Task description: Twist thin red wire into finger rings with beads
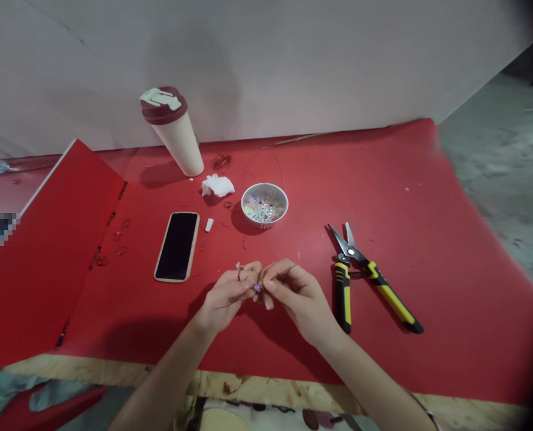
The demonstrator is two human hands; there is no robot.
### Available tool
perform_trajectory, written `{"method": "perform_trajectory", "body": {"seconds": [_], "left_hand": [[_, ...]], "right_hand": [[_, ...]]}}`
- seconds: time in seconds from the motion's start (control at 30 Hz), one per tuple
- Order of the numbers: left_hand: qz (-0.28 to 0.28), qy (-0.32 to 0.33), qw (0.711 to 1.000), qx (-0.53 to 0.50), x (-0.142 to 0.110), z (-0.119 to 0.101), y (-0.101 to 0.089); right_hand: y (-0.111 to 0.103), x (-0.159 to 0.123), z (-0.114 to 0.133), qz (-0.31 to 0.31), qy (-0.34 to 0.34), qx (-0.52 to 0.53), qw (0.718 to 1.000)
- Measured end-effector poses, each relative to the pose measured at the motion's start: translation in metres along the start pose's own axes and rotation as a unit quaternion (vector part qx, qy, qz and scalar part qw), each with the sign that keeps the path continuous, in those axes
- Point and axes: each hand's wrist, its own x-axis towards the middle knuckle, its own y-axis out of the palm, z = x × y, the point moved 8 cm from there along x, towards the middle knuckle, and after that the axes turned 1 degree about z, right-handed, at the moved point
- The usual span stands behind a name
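Observation:
My left hand (230,293) pinches a small piece with a purple bead (257,288), held low above the red tabletop. A dark red ring with a pinkish top (239,269) sits on one of its fingers. My right hand (296,296) is closed at the bead's right side, its thumb and forefinger gripping a thin dark wire (288,269) that sticks out up and to the right. The two hands meet at the fingertips, which partly hide the piece. Beyond them stands a small perforated metal bowl (265,222) with pale, colourful beads (262,206) inside.
Yellow-and-black snips (351,254) lie open on the right. A phone (177,246), a small white piece (209,225), crumpled tissue (217,185) and a lidded cup (179,140) are to the left. Several wire rings (121,251) lie beside a raised red panel (64,251). A wall (293,66) rises behind.

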Motion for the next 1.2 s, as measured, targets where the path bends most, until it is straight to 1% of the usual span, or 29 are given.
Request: {"method": "perform_trajectory", "body": {"seconds": [0.13, 0.27, 0.37, 0.43, 0.57, 0.63, 0.73, 0.87, 1.07, 1.2], "left_hand": [[0.002, 0.013, 1.0, 0.026, -0.001, -0.001, 0.001], [-0.003, 0.017, 0.997, 0.071, -0.002, 0.0, -0.001], [-0.015, 0.032, 0.997, 0.071, -0.003, -0.002, -0.003], [-0.019, 0.038, 0.997, 0.068, -0.004, -0.004, -0.003], [-0.017, 0.051, 0.995, 0.086, -0.004, -0.008, -0.002], [-0.02, 0.065, 0.992, 0.104, -0.003, -0.011, -0.001], [-0.021, 0.069, 0.99, 0.121, -0.002, -0.013, 0.002], [-0.011, 0.072, 0.989, 0.132, -0.002, -0.013, 0.005], [0.002, 0.092, 0.981, 0.17, -0.004, -0.015, 0.005], [0.017, 0.092, 0.976, 0.196, -0.005, -0.017, 0.01]], "right_hand": [[0.001, 0.0, 0.002, 0.0, -0.015, -0.014, 1.0], [-0.003, 0.0, 0.004, -0.017, -0.026, -0.031, 0.999], [-0.004, 0.0, 0.004, -0.021, -0.029, -0.037, 0.999], [-0.003, 0.0, 0.007, -0.014, -0.044, -0.046, 0.998], [0.0, 0.001, 0.014, -0.008, -0.078, -0.103, 0.992], [-0.001, 0.002, 0.017, -0.017, -0.091, -0.128, 0.987], [-0.004, 0.001, 0.023, -0.048, -0.11, -0.148, 0.982], [-0.007, 0.0, 0.028, -0.082, -0.121, -0.151, 0.978], [-0.01, -0.001, 0.027, -0.088, -0.121, -0.145, 0.978], [-0.012, -0.001, 0.026, -0.089, -0.128, -0.143, 0.977]]}}
